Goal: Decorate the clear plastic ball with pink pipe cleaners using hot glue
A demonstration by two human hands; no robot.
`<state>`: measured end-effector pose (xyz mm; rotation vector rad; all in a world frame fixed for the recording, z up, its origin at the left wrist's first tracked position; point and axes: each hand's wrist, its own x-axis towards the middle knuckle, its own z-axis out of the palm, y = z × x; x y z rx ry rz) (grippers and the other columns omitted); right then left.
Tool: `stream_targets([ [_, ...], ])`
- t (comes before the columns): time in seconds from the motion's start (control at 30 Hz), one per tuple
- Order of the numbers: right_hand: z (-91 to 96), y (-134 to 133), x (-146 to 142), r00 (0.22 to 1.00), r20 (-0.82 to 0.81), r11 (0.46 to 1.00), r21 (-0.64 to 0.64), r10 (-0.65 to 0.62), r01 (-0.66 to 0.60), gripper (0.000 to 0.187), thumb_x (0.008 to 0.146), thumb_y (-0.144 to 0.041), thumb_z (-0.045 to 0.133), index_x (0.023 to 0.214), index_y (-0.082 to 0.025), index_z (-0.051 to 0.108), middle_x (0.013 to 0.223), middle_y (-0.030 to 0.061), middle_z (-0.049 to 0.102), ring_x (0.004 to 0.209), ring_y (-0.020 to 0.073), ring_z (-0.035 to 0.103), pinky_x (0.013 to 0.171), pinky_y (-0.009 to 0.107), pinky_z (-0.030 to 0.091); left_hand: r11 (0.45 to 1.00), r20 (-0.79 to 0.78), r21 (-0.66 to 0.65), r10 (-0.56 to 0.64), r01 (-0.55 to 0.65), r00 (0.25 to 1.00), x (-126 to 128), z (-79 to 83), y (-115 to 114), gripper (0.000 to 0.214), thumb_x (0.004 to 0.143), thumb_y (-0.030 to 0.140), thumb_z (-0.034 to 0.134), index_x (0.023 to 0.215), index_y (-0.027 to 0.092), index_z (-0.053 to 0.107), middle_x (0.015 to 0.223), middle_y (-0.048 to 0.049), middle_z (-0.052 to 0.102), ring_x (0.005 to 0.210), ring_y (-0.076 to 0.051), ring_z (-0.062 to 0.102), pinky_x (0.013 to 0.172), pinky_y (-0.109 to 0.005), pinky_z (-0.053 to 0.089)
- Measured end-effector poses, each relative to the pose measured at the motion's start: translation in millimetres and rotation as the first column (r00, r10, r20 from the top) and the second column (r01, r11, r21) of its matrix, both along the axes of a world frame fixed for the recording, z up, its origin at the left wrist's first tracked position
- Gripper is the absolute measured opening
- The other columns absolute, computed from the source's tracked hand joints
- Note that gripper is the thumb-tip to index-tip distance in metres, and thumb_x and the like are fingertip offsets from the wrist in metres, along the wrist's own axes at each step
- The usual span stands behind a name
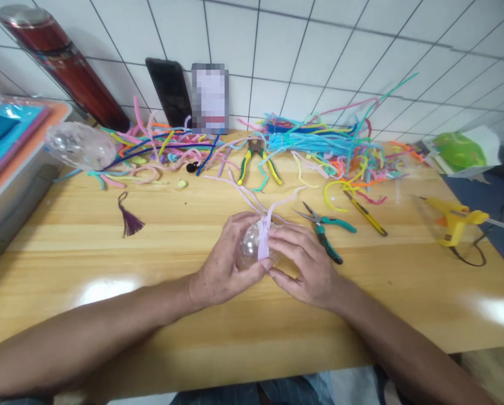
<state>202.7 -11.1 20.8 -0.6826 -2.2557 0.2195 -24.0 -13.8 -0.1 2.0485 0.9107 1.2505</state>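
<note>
A clear, shiny ball [248, 246] is held above the middle of the table, with a pale lilac strip [263, 242] running down its front. My left hand [229, 256] wraps round the ball's left side, its thumb pressing at the strip's lower end. From the right, the fingers of my right hand [305, 261] rest against the strip and the ball's right side. Loose lilac pipe cleaners [286, 198] stick out from the top of the ball. Part of the ball is hidden behind my fingers.
Needle-nose pliers [319, 220] and a yellow utility knife [368, 215] lie right of my hands, a yellow glue gun [454, 219] farther right. Yellow-green pliers [255, 160] lie among coloured pipe cleaners [319, 140]. A purple tassel [130, 219], red thermos [66, 64] and phone [170, 93] are left.
</note>
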Motion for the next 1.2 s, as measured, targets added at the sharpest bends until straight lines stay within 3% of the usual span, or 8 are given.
stream_targets([
  [0.17, -3.8, -2.0, 1.2, 1.0, -0.012, 1.0, -0.002, -0.018, 0.018, 0.057, 0.1, -0.025, 0.073, 0.154, -0.023, 0.054, 0.139, 0.014, 0.073, 0.133, 0.03, 0.07, 0.115, 0.052, 0.059, 0.999, -0.009, 0.001, -0.033, 0.033, 0.999, -0.5, -0.5, 0.1, 0.073, 0.096, 0.04, 0.076, 0.158, 0.026, 0.041, 0.149, -0.0172, 0.054, 0.143, -0.035, 0.052, 0.121, -0.059, 0.046],
  [0.3, -5.9, -4.8, -1.4, 0.997, -0.026, 0.998, 0.01, -0.067, 0.068, 0.055, 0.1, -0.026, 0.072, 0.152, -0.027, 0.055, 0.142, 0.014, 0.071, 0.135, 0.0318, 0.069, 0.113, 0.054, 0.059, 0.999, -0.013, -0.035, -0.013, 0.012, 1.0, -1.1, -0.8, -1.3, 0.072, 0.095, 0.033, 0.078, 0.158, 0.028, 0.042, 0.15, -0.016, 0.053, 0.144, -0.034, 0.052, 0.122, -0.058, 0.047],
  [0.57, -7.3, -5.1, -0.4, 0.996, -0.05, 0.997, 0.003, -0.073, 0.073, 0.071, 0.098, -0.026, 0.074, 0.163, -0.025, 0.044, 0.147, 0.0167, 0.068, 0.14, 0.0323, 0.066, 0.116, 0.056, 0.058, 0.998, -0.001, -0.06, -0.032, 0.032, 0.999, -3.4, -2.4, -3.6, 0.071, 0.098, 0.031, 0.075, 0.159, 0.03, 0.039, 0.151, -0.0158, 0.052, 0.145, -0.034, 0.051, 0.122, -0.06, 0.046],
  [0.87, -9.6, -6.0, 2.1, 1.0, 0.0, 0.991, 0.136, -0.013, 0.013, 0.056, 0.097, -0.023, 0.076, 0.149, -0.021, 0.057, 0.141, 0.0182, 0.068, 0.139, 0.0333, 0.065, 0.111, 0.055, 0.061, 0.999, -0.001, -0.024, -0.041, 0.041, 0.999, -0.7, 1.3, -2.2, 0.07, 0.097, 0.031, 0.077, 0.157, 0.029, 0.042, 0.149, -0.0156, 0.054, 0.144, -0.034, 0.052, 0.121, -0.058, 0.048],
  [1.2, -8.3, -8.3, 0.4, 0.998, 0.029, 0.99, 0.135, -0.048, 0.044, 0.046, 0.099, -0.024, 0.073, 0.142, -0.015, 0.062, 0.137, 0.0179, 0.071, 0.136, 0.0316, 0.067, 0.114, 0.052, 0.06, 1.0, -0.015, -0.007, -0.02, 0.02, 1.0, -1.6, -1.6, -0.8, 0.071, 0.096, 0.032, 0.08, 0.156, 0.027, 0.042, 0.148, -0.0157, 0.055, 0.142, -0.033, 0.055, 0.12, -0.057, 0.049],
])
